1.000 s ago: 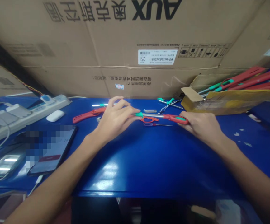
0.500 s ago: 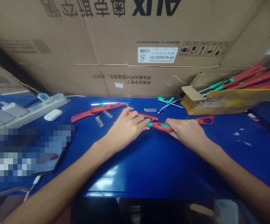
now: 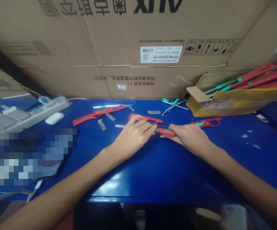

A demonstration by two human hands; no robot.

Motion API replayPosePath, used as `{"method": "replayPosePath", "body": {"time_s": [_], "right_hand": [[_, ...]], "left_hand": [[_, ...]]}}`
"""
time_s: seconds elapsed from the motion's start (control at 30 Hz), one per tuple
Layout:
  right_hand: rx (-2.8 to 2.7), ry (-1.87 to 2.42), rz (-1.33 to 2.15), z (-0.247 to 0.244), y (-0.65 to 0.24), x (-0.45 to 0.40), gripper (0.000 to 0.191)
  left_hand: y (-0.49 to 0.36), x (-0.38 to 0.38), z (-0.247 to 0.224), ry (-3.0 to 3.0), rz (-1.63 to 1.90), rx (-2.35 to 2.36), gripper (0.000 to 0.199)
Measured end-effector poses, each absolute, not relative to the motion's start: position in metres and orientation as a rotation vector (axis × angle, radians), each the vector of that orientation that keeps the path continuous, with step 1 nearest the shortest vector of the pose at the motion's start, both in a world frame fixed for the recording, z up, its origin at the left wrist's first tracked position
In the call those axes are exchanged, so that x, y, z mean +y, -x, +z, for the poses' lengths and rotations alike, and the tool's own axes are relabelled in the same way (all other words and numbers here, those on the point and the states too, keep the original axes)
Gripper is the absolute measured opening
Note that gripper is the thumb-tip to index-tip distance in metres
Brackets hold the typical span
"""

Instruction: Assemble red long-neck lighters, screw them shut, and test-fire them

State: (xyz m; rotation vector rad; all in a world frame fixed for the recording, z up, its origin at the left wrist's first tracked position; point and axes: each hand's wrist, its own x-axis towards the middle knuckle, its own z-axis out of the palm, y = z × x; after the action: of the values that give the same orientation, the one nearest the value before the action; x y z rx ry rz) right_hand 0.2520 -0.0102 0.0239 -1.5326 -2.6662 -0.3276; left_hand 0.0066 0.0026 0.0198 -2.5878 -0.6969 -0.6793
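Both hands are closed on one red long-reach lighter with green parts, held level above the blue table. My left hand pinches its left end near a green piece. Fingers of my right hand wrap its right end, hiding much of it. Just behind my left fingers is a red casing piece. Beyond my right hand lies another red casing piece with a green trigger. A slim clear or metallic piece shows beside my left hand.
A red lighter casing, clear fuel tanks and metal tubes with wires lie toward the back. At right stands a carton of red lighters. A power strip, white earbud case and blurred-out device are left.
The held lighter has turned slightly and shows less green. My hands have shifted a little, uncovering the green trigger at right and the slim piece at left.
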Motion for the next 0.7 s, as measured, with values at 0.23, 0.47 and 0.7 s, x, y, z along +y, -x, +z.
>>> {"method": "replayPosePath", "body": {"time_s": [0.23, 0.47, 0.7], "right_hand": [[-2.718, 1.666, -0.314, 0.035, -0.247, -0.014, 0.044], [-2.732, 1.786, -0.076, 0.037, -0.241, -0.016, 0.056], [-2.733, 1.811, -0.111, 0.035, -0.239, -0.014, 0.052]], "left_hand": [[-0.014, 0.000, 0.016, 2.587, -0.795, -0.622, 0.023], [-0.019, -0.005, 0.013, 2.572, -0.824, -0.610, 0.028], [-0.017, -0.002, 0.010, 2.599, -0.763, -0.620, 0.025]]}}
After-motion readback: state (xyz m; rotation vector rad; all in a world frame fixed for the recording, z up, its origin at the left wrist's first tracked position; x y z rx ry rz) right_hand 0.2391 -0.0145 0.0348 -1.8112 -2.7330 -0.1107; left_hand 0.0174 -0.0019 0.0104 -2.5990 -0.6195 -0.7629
